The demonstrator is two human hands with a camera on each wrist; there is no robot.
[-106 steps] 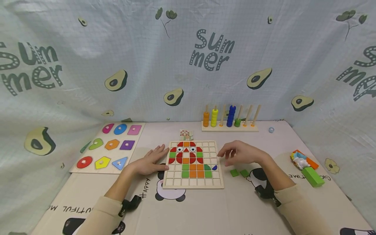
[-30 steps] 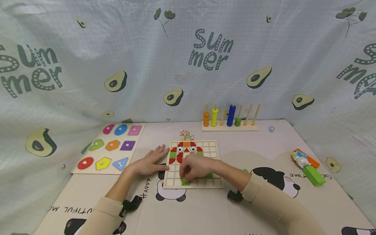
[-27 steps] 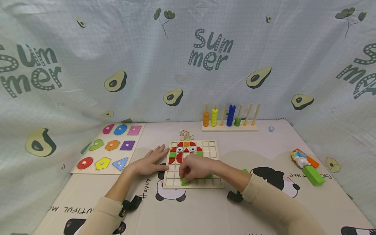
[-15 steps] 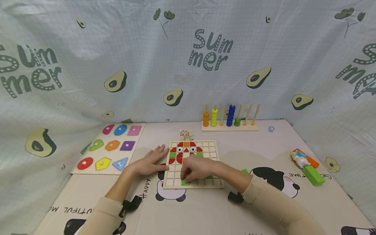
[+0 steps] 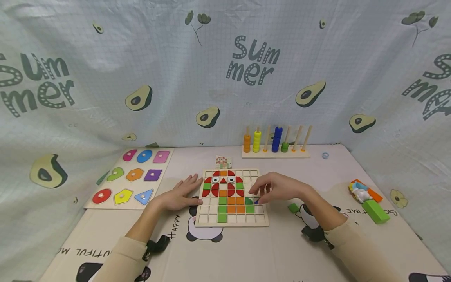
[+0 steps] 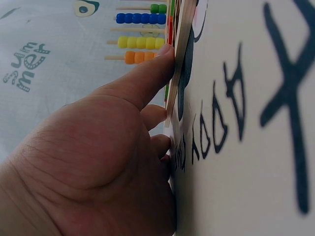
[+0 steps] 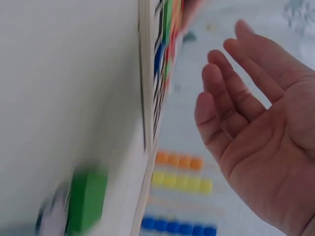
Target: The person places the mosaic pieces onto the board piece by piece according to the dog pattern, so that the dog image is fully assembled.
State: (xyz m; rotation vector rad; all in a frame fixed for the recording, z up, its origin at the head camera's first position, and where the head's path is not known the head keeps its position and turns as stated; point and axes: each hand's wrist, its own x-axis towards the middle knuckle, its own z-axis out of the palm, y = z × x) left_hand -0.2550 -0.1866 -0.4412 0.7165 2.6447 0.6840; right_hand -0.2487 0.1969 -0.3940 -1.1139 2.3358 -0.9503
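Note:
My left hand [image 5: 179, 194] lies with straight fingers against the left edge of the wooden grid board [image 5: 208, 220]; its thumb touches the rim. Red, orange and green pieces fill part of the grid, with two eye pieces near the top. One green square [image 5: 222, 218] sits in the bottom row. Over the board's right side hovers my right hand [image 5: 280, 187], fingers loosely bent and nothing visible in its palm in the right wrist view. A blue half-round piece [image 5: 256, 202] lies on the grid just under its thumb. A loose green square [image 5: 293, 208] rests on the cloth right of the board.
A shape puzzle board [image 5: 128, 184] lies at the left. A peg stand with coloured beads [image 5: 276, 154] stands at the back. Behind the grid board is a small picture card [image 5: 223, 161]. At the far right are a green block [image 5: 375, 211] and a small toy [image 5: 360, 192].
One green square has gone from the cloth into the grid's bottom row. My right hand let it go and moved back right, off the board's middle. The left hand stayed still.

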